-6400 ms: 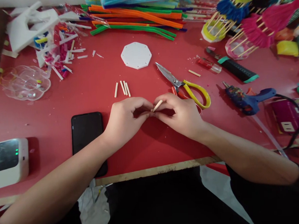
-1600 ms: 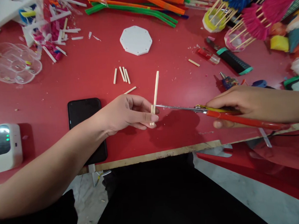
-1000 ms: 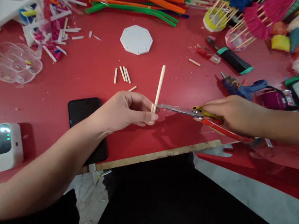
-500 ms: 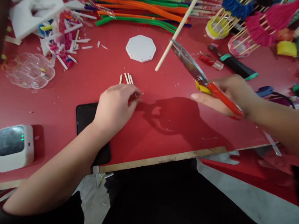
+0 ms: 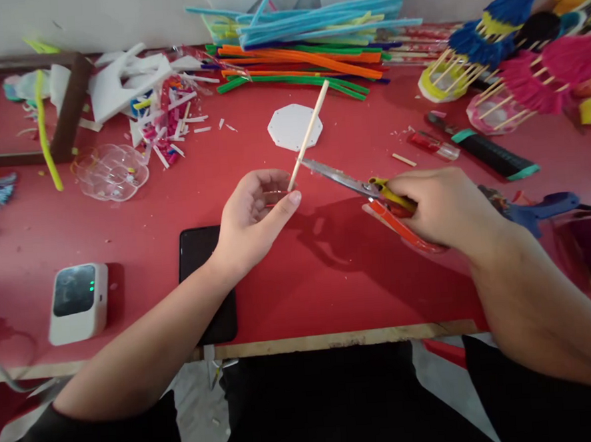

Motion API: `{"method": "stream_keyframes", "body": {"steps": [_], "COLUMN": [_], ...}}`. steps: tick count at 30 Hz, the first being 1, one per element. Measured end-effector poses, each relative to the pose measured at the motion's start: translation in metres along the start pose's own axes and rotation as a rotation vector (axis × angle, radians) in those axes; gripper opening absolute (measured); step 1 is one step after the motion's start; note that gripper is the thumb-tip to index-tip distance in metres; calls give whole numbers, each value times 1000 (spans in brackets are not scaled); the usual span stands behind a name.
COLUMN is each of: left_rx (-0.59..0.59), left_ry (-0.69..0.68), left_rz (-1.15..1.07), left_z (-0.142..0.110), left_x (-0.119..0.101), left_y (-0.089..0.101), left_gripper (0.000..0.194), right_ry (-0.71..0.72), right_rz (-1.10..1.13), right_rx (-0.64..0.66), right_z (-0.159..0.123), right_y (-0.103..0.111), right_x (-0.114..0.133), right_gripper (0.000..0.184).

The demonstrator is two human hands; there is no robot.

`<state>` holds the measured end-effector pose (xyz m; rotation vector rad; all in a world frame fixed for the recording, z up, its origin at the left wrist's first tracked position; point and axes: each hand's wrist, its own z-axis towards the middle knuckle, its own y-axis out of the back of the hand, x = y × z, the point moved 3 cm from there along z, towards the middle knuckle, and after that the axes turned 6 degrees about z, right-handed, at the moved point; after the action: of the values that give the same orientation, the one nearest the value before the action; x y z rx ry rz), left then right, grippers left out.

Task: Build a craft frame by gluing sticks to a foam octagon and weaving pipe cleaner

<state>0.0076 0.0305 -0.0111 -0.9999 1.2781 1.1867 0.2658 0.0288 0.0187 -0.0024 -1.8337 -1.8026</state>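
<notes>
Stick point(image 5: 314, 123) stands slanted near the middle of the frame, its upper part crossing in front of the white plate point(image 5: 290, 128). It looks whole: the scissors point(image 5: 340, 178) have their blade tips at its lower part, but no cut goes through. One short piece point(image 5: 404, 159) lies right of centre, apparently cut already; whether others lie behind the hand cannot be told. The plate has small holes near its edge and no sticks standing in them.

The left hand point(image 5: 255, 217) pinches the stick's bottom end between thumb and fingers, so most of its length rises free above the grip. The right hand point(image 5: 449, 205) is closed around the scissors' handles, right of centre.
</notes>
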Motion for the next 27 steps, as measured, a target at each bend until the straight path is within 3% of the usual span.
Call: {"method": "stream_keyframes", "body": {"steps": [7, 13, 19, 27], "left_rx": [-81, -111, -89, -85], "left_ry": [32, 40, -118, -324], "left_rz": [-128, -141, 16, 271], "left_z": [0, -5, -6, -14], "left_x": [-6, -8, -14, -23], "left_y": [0, 2, 4, 5], "left_gripper": [29, 29, 22, 9], "right_ry": [-5, 35, 67, 126], "right_rz": [-84, -151, -160, -137], "right_rx": [89, 2, -57, -198], "right_z": [-11, -13, -16, -20], "right_y": [-12, -11, -8, -12], "right_x": [8, 8, 11, 17], "right_gripper": [31, 26, 35, 31]}}
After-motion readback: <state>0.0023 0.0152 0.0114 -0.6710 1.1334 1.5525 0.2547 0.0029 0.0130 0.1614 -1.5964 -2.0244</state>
